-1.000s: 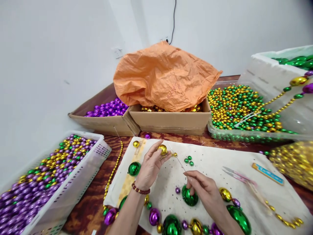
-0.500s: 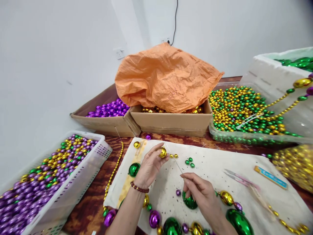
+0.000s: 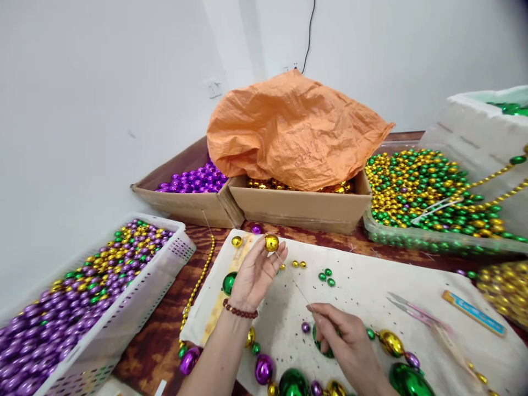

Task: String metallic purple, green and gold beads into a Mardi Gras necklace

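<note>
A shiny gold bead (image 3: 271, 242) is held at the fingertips of my left hand (image 3: 256, 270), palm turned up. My right hand (image 3: 337, 331) pinches a thin needle (image 3: 297, 286), which slants up and left to the gold bead. Behind the fingers of my right hand, a large green bead (image 3: 317, 342) is partly hidden. A purple bead (image 3: 306, 327) lies just left of it on the white cloth (image 3: 350, 283). Farther back sit small green beads (image 3: 328, 272) and small gold beads (image 3: 303, 264). A strand of big beads (image 3: 264, 368) curves along the near edge.
Scissors (image 3: 414, 311) and a blue-yellow cutter (image 3: 474, 313) lie at the right. A white basket of beads (image 3: 187, 247) stands left. Behind are cardboard boxes (image 3: 297, 208), an orange bag (image 3: 305, 132) and a clear bead tub (image 3: 416, 236). A gold bead string (image 3: 202, 280) hangs beside the cloth.
The gold bead has risen to my left fingertips, and the needle now meets it instead of passing to its right. The whole view has shifted slightly.
</note>
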Action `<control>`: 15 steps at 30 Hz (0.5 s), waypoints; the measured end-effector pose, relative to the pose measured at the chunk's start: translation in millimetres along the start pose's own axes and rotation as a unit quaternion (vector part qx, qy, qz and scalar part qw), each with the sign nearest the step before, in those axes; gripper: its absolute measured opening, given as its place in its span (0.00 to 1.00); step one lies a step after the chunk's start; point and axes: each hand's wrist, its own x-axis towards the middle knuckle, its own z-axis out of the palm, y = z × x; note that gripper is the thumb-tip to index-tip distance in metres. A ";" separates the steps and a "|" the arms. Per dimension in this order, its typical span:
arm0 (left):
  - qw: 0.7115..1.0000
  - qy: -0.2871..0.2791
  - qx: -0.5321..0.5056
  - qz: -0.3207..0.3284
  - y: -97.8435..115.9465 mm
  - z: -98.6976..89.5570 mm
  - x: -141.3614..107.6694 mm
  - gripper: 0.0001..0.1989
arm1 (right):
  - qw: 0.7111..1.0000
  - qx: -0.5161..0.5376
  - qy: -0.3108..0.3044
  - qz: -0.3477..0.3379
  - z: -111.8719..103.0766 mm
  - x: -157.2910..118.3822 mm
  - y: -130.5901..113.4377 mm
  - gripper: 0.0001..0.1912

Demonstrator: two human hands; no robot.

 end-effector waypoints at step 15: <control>0.997 -0.043 0.049 0.049 -1.9 5.5 -9.5 0.12 | 1.000 -0.001 0.001 0.012 5.9 1.7 1.5 0.17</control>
